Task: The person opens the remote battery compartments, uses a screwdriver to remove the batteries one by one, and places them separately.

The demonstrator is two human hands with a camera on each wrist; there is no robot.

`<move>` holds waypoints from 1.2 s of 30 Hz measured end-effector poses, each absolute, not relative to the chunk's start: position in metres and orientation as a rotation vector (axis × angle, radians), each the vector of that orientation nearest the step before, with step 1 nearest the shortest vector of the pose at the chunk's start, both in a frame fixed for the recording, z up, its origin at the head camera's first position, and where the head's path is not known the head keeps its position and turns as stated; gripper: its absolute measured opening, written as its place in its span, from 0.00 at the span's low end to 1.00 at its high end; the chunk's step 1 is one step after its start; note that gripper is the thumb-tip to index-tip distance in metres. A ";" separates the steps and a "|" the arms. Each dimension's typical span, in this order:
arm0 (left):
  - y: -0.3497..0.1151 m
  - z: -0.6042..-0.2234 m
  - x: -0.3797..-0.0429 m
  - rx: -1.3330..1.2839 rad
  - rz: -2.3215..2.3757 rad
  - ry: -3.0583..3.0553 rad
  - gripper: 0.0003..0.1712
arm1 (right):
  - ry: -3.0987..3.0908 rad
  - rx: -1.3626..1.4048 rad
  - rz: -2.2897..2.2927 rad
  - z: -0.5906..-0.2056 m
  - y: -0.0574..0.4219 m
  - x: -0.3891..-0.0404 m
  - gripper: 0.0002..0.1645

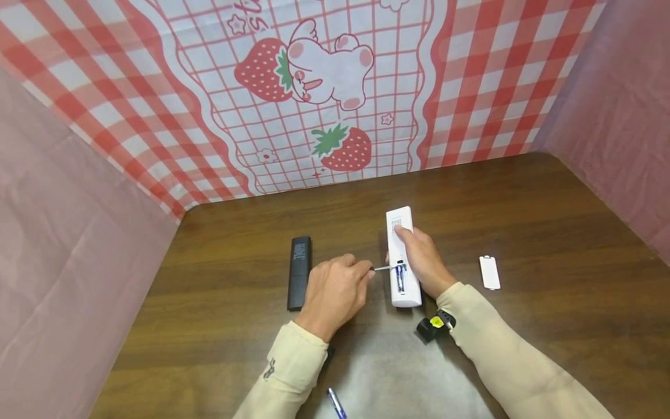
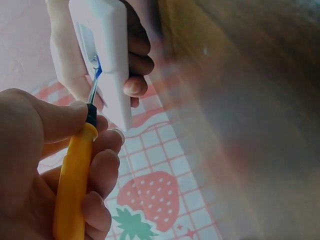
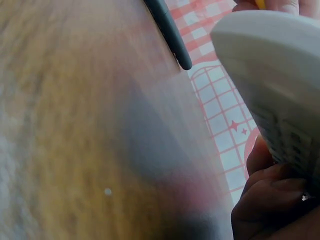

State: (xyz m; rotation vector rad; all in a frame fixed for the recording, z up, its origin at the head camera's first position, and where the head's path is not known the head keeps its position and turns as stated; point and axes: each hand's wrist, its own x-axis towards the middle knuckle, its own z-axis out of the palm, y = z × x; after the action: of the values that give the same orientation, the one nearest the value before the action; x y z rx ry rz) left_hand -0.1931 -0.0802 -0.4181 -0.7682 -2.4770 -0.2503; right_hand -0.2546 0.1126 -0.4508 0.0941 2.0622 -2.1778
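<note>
My right hand (image 1: 426, 260) grips a white remote control (image 1: 399, 216) with its back turned up, thumb lying along it. In the uncovered battery compartment sits a blue-and-silver battery (image 1: 400, 280). A screwdriver with a yellow handle (image 2: 75, 175) is pinched between the thumb and fingers of my left hand (image 1: 337, 288). Its thin metal shaft (image 1: 384, 268) reaches across to the compartment, the tip at the upper end of the battery. The right wrist view shows the remote's keypad (image 3: 292, 142) on the underside, with fingers curled beneath it.
A black remote control (image 1: 299, 273) lies left of my left hand. The white battery cover (image 1: 490, 272) is on the wooden table (image 1: 549, 233) at the right. Another blue-and-silver battery (image 1: 337, 402) lies near the front edge of view. A checked cloth (image 1: 481, 75) hangs behind the table.
</note>
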 end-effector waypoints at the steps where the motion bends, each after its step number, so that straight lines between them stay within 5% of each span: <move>1: -0.080 -0.417 -0.193 -0.774 -0.243 -2.474 0.07 | 2.057 0.090 -2.185 -0.451 0.112 -0.254 0.24; 36: -0.081 -0.413 -0.199 -0.943 -0.164 -2.560 0.08 | 2.159 0.073 -2.120 -0.449 0.112 -0.253 0.24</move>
State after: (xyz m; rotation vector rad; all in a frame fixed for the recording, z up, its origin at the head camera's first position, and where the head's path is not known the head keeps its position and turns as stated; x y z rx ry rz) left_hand -0.1994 -0.0808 -0.4130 -0.9429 -2.5603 -0.1641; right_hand -0.2530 0.1120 -0.4490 0.0725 2.1588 -2.1197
